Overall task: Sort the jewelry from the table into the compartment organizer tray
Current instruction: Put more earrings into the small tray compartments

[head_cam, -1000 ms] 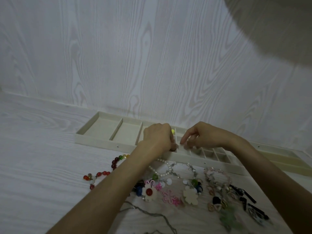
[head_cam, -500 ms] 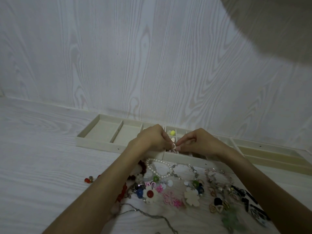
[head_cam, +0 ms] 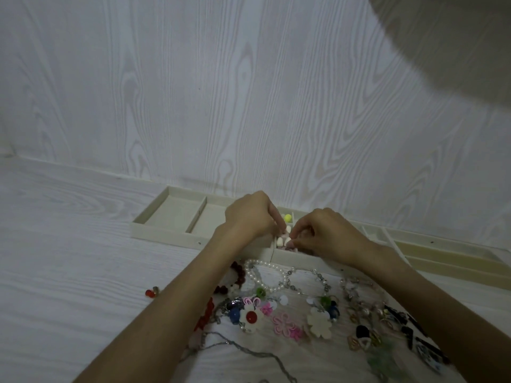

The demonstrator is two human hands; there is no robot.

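1. Two hands met over one small compartment near the middle of the organizer tray (head_cam: 166,233), which lay on the table (head_cam: 69,272) against the wall.
2. The left hand (head_cam: 249,217) had its fingers curled and pointing down into that compartment. The fingertips were close together, right by some small white and pink pieces (head_cam: 284,240). It could not be seen for sure if they pinched one.
3. The right hand (head_cam: 329,233) had its fingers bent in tight too, with the tips touching the same little pieces. Whether it held one could not be told.
4. A yellow ball (head_cam: 287,217) sat in the next compartment, just behind the fingers.
5. The little pieces looked very light and hard, and probably a bit slippery. They would likely be best picked up one by one, with just the tips of a thumb and one finger.
6. Most of the jewelry was not sorted yet. A pearl bracelet (head_cam: 265,272), a white flower with a red middle (head_cam: 251,317) and a pink flower (head_cam: 284,324) lay on the table, near the tray.
7. The bracelet looked floppy, so it would probably hang down when lifted. Gathering it into a little bunch first would likely be the best way to take it.
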